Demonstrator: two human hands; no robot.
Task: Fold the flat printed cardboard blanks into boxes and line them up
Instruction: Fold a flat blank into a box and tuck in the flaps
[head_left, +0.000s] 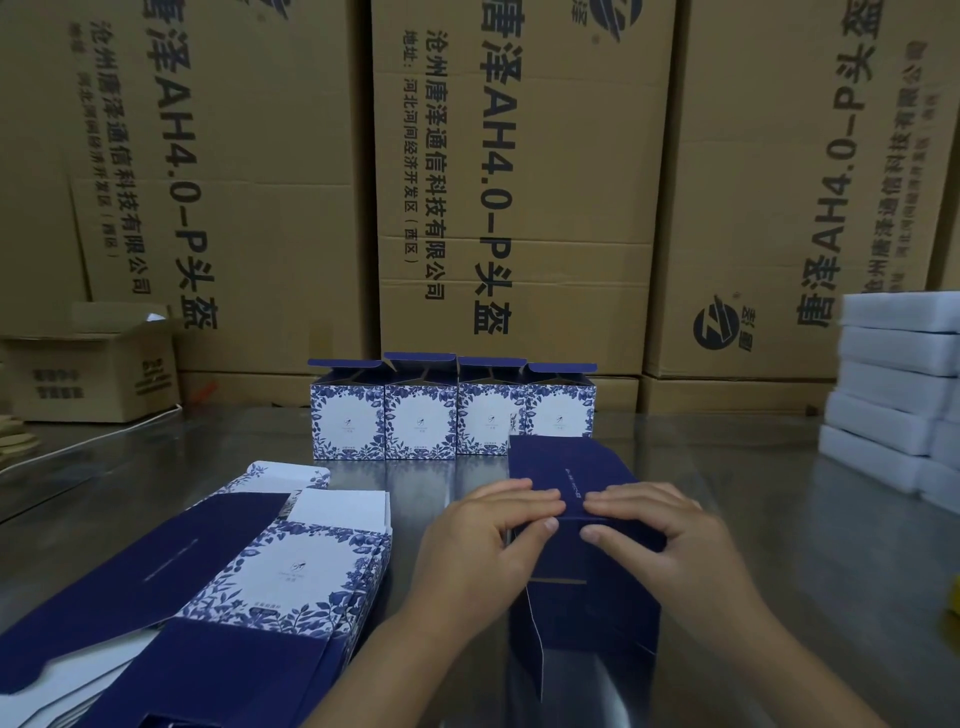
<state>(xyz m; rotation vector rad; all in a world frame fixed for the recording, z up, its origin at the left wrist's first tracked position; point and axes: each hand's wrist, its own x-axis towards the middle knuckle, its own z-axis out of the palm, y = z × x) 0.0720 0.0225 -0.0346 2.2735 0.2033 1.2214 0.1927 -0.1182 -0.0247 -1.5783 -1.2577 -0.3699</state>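
My left hand and right hand both pinch the top front edge of the navy box, which stands near the middle of the worktop. My fingers lie flat along its top panel with their tips almost meeting, and my thumbs press against its near face. The box is smooth, dark blue card with one thin line of pale print across the top, too small to read, and a loose side flap hangs open at its lower left. At the near left corner of the worktop lies a stack of flat blanks, fanned a little. Their panels are navy or white, the white ones bordered with blue leaves and flowers round a small emblem I cannot read. The worktop itself is brushed, shiny metal. Toward its far edge four folded boxes stand in a row, side by side and touching, floral white faces toward me and navy lid flaps upright. At the far right a pile of white slabs is stacked in layers. At the far left sits a small open carton of brown corrugated board, its print blurred. Behind everything rises a wall of large brown cartons, printed sideways in black "唐泽AH4.0-P头盔" and "沧州唐泽通信科技有限公司", with a round striped logo.
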